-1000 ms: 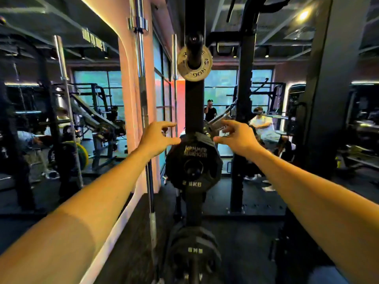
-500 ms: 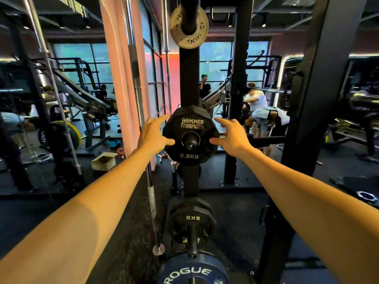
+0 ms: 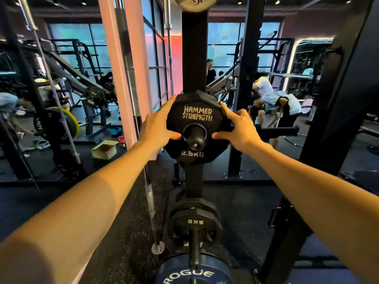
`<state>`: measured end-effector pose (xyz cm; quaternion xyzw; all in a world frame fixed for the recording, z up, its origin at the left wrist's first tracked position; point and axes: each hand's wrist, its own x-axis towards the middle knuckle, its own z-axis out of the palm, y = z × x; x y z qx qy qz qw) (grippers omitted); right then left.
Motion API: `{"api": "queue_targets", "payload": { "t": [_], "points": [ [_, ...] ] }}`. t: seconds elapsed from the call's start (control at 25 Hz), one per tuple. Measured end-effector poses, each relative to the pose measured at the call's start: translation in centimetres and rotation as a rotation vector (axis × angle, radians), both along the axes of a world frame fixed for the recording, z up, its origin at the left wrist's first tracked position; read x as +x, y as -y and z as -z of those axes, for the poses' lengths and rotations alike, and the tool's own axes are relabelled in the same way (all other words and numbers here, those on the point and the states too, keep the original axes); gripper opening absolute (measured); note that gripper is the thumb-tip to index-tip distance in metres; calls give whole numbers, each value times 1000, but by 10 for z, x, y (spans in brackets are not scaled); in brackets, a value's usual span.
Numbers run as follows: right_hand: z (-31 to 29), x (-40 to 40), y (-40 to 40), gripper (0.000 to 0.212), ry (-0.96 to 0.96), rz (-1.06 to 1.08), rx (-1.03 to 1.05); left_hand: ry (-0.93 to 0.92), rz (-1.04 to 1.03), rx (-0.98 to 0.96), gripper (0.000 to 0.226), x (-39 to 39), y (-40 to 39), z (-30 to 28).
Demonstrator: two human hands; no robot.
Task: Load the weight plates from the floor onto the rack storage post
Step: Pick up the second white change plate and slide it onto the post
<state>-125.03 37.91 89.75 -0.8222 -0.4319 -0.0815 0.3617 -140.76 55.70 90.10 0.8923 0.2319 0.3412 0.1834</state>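
The 2.5 kg plate (image 3: pixel 196 128) sits on the storage post (image 3: pixel 194 136) of the rack upright (image 3: pixel 194 58), post end protruding through its centre hole. The left hand (image 3: pixel 158 128) and right hand (image 3: pixel 238 128) grip its opposite edges, fingers curled round the rim, thumbs on the face. Below hangs a 5 kg plate (image 3: pixel 194 224).

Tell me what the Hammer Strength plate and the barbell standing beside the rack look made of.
2.5 kg plate: apparently rubber- or urethane-coated, given its matte black faceted face and raised lettering. Standing barbell: bare or chromed steel, judging by its bright silvery sheen.
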Motion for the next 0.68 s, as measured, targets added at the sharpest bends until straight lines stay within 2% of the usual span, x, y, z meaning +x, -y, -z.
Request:
{"api": "queue_targets", "payload": {
  "t": [0.2,0.36,0.52,0.68],
  "points": [
    [-4,-26,4,95,4,74,-26,-54,-62,8,109,-13,27,-6],
    [15,-50,21,90,9,98,24,-88,-17,-28,113,-41,42,12],
    [58,-69,44,80,-10,89,-32,-129,5,-114,110,-67,49,61],
    [141,-81,64,74,-39,112,-87,-166,16,-157,101,-82,63,141]
  ]
}}
